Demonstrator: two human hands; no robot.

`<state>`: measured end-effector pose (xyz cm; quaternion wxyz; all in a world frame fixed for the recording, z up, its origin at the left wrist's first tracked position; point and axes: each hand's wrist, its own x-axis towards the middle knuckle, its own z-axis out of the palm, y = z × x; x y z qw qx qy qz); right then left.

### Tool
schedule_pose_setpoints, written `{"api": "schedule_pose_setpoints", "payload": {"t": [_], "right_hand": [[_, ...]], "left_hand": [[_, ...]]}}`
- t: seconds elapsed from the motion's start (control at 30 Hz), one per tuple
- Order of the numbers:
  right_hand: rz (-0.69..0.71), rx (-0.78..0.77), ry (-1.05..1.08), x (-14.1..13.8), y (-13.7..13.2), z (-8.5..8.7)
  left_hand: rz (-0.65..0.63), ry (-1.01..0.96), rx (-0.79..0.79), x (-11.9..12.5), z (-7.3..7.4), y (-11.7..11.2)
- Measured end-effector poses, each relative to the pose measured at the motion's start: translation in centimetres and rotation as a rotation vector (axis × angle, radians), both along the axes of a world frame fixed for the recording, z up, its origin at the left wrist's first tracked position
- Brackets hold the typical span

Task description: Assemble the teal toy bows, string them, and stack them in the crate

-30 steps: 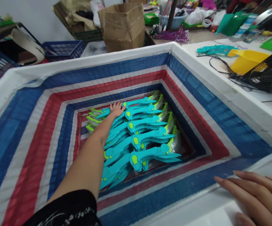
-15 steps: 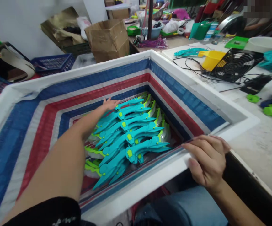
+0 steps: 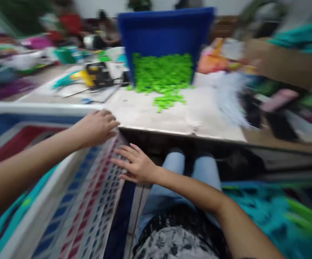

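Note:
A white-rimmed basket point(image 3: 50, 196) lined with red, white and blue striped sheet stands at the left. Teal plastic pieces point(image 3: 15, 223) with green spots lie in it, mostly hidden behind my left arm. Over the basket's near corner by the table is my left hand point(image 3: 96, 126), fingers stretched and holding nothing I can see; whether it touches the rim is unclear. My right hand point(image 3: 136, 165) hovers at the outer slotted side of the basket, fingers spread, nothing in it. Motion blurs the picture.
On the white table point(image 3: 150, 118), a tipped blue bin point(image 3: 166, 34) spills small bright green pieces point(image 3: 163, 72). A yellow cup point(image 3: 86, 77) and a black fan point(image 3: 101, 75) stand left of it. Clear plastic bags point(image 3: 230, 95) lie right. More teal pieces point(image 3: 261, 212) sit low at my right.
The view has swung right, towards the table and blue bin. My left hand has come up out of the basket, off the teal pieces. My right hand has let go of the rim and opened.

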<state>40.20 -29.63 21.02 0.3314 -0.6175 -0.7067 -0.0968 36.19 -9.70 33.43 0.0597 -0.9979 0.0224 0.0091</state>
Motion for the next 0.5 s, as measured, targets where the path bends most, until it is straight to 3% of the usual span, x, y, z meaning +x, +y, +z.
{"api": "schedule_pose_setpoints", "payload": {"t": [0.07,0.17,0.23,0.3,0.4,0.5], "right_hand": [[-0.275,-0.005,0.147,4.0,-8.3,-3.1],[-0.889,-0.028,0.493,8.5,-24.2,-9.1],[-1.393,-0.149,0.778,9.1,-34.9,-13.5],[-1.661,-0.206,0.937,7.8,-43.8,-18.0],[-1.931,-0.313,1.173,4.4,-52.4,-24.0],[-2.091,-0.421,1.405,1.7,-56.8,-28.8]], "left_hand": [[-0.260,-0.003,0.055,3.8,-2.5,-5.5],[-0.480,0.020,-0.054,9.1,-6.1,-13.9],[-0.575,0.098,-0.164,11.8,-8.5,-19.5],[-0.620,0.179,-0.272,13.6,-11.2,-24.6],[-0.601,0.263,-0.442,14.8,-15.6,-30.1],[-0.478,0.320,-0.612,14.8,-19.5,-33.0]]}}
